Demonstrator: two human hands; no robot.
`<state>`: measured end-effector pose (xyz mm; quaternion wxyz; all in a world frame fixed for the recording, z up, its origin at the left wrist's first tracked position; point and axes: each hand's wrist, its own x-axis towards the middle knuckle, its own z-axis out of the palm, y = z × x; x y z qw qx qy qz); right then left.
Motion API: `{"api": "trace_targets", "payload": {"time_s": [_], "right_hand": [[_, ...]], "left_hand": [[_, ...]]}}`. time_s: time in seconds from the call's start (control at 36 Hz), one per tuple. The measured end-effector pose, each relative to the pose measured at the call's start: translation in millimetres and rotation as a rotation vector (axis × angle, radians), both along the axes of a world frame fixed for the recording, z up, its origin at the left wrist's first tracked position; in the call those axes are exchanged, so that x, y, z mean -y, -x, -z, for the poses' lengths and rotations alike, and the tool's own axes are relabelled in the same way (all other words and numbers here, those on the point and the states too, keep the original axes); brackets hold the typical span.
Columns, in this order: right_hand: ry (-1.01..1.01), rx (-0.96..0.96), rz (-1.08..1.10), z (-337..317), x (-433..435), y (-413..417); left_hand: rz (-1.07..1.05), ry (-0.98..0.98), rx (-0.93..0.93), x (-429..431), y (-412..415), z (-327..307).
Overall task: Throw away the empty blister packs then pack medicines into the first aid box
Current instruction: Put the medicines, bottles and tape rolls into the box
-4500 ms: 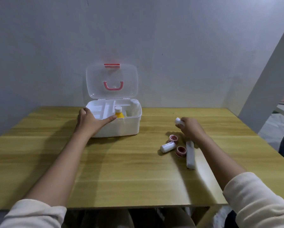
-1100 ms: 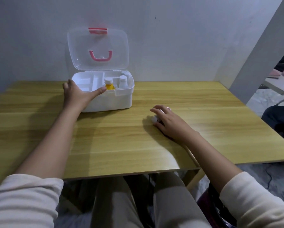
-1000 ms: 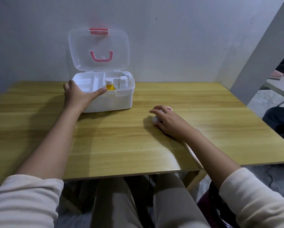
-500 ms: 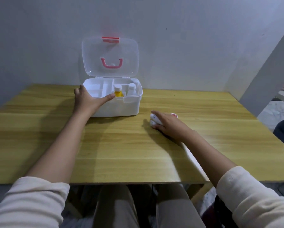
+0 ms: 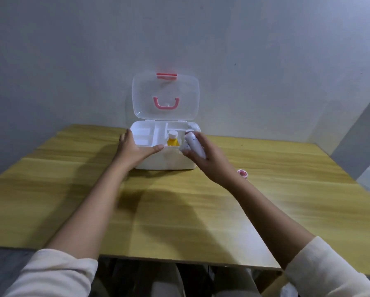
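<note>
The first aid box [image 5: 164,161], white with its clear lid [image 5: 165,97] standing open against the grey wall [image 5: 72,50], sits at the far middle of the wooden table [image 5: 179,211]. The right hand [image 5: 209,156] is raised at the box's front right corner, its fingers wrapped around a white tube [image 5: 193,144] that slants up and away, the upper end over the right part of the box; a second small white item [image 5: 184,146] seems to be pinched under the same fingers, though blur keeps me from telling what it is. The left hand [image 5: 134,150] lies spread against the box's front left corner, palm on the wall, thumb stretched along the front rim and fingers reaching up the left side, so it braces the box without closing on anything. Inside the box, a yellow bottle [image 5: 172,139] with a white cap stands upright in a middle compartment, just left of the held tube; the divided compartments on the left look bare. The lid carries a pink handle [image 5: 166,103] and a pink latch [image 5: 166,76] at its top edge. Out on the table, to the right of the right forearm and well apart from the box, rests a small round pinkish roll [image 5: 243,174]. Pale sleeves [image 5: 51,273] are pushed up both forearms at the near edge of the view.
</note>
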<state>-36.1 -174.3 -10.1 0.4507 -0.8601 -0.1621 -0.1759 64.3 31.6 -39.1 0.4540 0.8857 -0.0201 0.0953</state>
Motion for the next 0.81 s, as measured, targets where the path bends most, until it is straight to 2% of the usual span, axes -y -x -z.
{"api": "trace_targets", "payload": {"time_s": [0.14, 0.28, 0.5, 0.69, 0.81], "right_hand": [[-0.203, -0.060, -0.053, -25, -44, -25], [-0.322, -0.114, 0.029, -30, -72, -58], [-0.498, -0.233, 0.114, -24, -103, -93], [-0.495, -0.237, 0.132, -21, -109, -105], [-0.322, -0.255, 0.171, -18, -110, -110]], "left_hand": [[0.092, 0.094, 0.029, -11, 6, -2], [0.112, 0.014, 0.079, -15, 5, 2], [0.108, 0.034, 0.140, -19, 3, 8], [0.106, 0.028, 0.139, -24, -3, 16], [0.101, 0.102, 0.164, -27, -5, 22]]}}
